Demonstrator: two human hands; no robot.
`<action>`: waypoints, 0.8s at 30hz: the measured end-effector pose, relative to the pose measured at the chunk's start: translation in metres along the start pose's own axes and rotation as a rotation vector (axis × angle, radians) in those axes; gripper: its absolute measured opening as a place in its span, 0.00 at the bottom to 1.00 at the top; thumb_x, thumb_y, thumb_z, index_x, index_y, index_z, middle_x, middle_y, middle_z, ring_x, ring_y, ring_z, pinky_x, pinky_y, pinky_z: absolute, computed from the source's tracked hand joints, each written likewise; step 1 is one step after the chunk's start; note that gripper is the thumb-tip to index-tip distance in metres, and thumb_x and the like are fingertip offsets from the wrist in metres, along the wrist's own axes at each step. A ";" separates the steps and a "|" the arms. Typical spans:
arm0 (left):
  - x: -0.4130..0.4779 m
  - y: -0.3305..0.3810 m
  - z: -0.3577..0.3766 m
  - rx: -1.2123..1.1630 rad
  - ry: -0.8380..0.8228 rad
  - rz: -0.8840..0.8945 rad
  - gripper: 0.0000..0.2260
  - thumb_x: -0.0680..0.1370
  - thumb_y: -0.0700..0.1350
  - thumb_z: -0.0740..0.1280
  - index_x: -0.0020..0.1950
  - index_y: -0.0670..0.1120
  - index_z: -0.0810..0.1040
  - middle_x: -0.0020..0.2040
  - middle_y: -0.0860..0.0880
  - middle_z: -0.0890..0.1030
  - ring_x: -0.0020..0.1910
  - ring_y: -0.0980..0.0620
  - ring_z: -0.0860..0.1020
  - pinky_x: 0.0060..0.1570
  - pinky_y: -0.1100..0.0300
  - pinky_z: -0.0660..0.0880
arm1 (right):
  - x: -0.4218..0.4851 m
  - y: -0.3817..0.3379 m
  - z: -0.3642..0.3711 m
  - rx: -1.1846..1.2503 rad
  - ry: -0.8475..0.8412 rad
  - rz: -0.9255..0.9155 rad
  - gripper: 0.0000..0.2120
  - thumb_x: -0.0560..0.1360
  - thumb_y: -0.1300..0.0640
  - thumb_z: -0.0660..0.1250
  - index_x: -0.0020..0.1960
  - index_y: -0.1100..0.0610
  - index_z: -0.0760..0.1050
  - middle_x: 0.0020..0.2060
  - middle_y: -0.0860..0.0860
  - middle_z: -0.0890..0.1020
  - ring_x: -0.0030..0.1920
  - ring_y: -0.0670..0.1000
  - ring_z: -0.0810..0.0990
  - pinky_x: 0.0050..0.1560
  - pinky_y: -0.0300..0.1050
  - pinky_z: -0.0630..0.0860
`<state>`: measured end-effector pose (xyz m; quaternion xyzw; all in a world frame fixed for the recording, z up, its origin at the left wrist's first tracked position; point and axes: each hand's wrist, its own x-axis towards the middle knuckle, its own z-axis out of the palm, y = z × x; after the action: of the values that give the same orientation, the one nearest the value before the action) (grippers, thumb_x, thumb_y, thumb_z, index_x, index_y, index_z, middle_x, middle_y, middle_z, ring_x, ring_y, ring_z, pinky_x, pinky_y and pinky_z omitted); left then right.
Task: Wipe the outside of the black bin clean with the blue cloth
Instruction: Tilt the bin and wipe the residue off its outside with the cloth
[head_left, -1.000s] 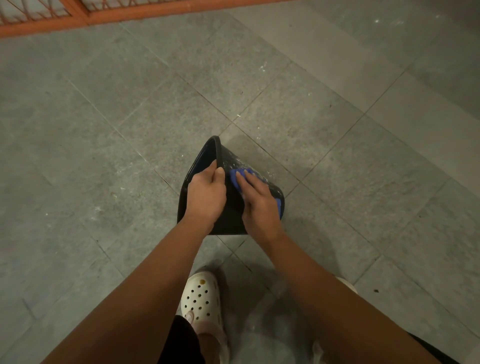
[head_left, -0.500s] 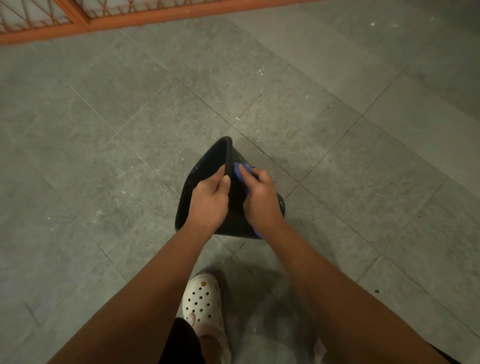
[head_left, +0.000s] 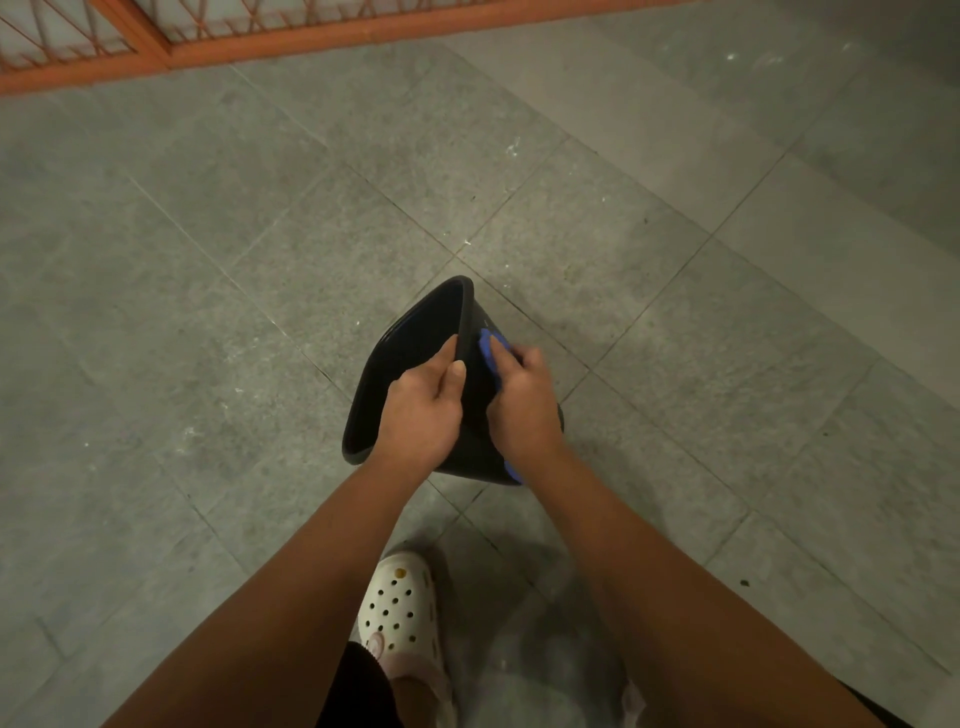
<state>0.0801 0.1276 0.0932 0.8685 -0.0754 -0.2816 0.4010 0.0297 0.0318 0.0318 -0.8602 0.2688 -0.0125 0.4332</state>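
Left hand (head_left: 421, 410): fingers curled over the rim of the black bin (head_left: 402, 348), thumb along the outer edge, a firm grip. Right hand (head_left: 522, 405): fingers bent, holding the blue cloth (head_left: 487, 349) against the bin's outer wall just beside the rim; a cloth end shows below the wrist. Bin tilted, mouth facing left, between both hands, above the tiled floor (head_left: 260, 312), ahead of a white clog (head_left: 400, 608).

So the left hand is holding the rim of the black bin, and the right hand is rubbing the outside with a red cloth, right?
Almost. The cloth is blue, not red. The head view shows the left hand holding the rim of the black bin, and the right hand rubbing the outside with the cloth.
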 end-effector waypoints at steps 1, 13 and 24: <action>0.000 0.000 0.000 0.004 0.005 0.000 0.16 0.82 0.47 0.56 0.70 0.56 0.70 0.45 0.56 0.81 0.42 0.66 0.76 0.44 0.70 0.69 | -0.004 0.000 0.002 0.008 0.011 0.045 0.24 0.75 0.67 0.60 0.70 0.57 0.64 0.60 0.55 0.68 0.59 0.49 0.69 0.59 0.29 0.62; 0.005 0.003 -0.008 -0.191 -0.041 -0.138 0.15 0.80 0.44 0.57 0.63 0.55 0.76 0.50 0.52 0.82 0.51 0.53 0.80 0.56 0.53 0.76 | -0.002 0.000 -0.001 0.004 -0.001 -0.050 0.25 0.74 0.70 0.61 0.70 0.58 0.65 0.62 0.59 0.73 0.63 0.56 0.70 0.66 0.46 0.66; 0.017 0.007 -0.008 -0.307 -0.011 -0.353 0.10 0.82 0.46 0.56 0.52 0.49 0.77 0.50 0.43 0.81 0.49 0.45 0.80 0.49 0.49 0.76 | -0.034 0.000 0.002 0.346 0.097 -0.043 0.13 0.76 0.64 0.64 0.60 0.63 0.76 0.66 0.55 0.72 0.68 0.51 0.67 0.70 0.38 0.62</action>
<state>0.0993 0.1219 0.0951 0.7954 0.1190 -0.3604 0.4725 0.0008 0.0496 0.0372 -0.7767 0.2648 -0.1091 0.5610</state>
